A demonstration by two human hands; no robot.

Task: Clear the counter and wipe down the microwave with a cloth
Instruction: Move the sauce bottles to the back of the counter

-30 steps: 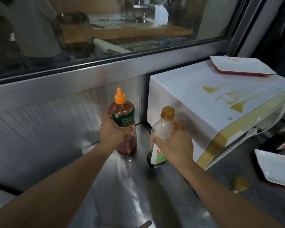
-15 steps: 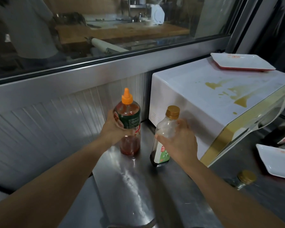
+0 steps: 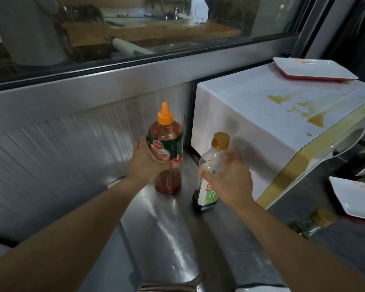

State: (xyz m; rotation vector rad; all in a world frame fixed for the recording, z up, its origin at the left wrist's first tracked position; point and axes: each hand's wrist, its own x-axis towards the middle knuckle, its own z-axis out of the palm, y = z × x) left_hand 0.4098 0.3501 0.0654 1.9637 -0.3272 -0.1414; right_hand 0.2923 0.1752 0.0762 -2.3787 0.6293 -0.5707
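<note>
Two bottles on the shiny steel tabletop [image 3: 167,232]: left hand [image 3: 149,163] grips the orange-capped sauce bottle [image 3: 167,142], right hand [image 3: 228,182] wraps the clear gold-capped bottle [image 3: 214,159] beside the stained white microwave [image 3: 261,123].

Green-label bottle [image 3: 207,182]: characters "鲜的" and "汁"; other labels illegible.

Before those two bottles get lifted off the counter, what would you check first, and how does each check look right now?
1. Left hand grips the red sauce bottle: ok.
2. Right hand grips the gold-capped bottle: ok.
3. Both caps on: ok.
4. Bottles upright on the counter: ok.
5. Microwave top clean: not ok, brown spills.
6. Cloth within reach: cannot tell, only an edge shows.
</note>
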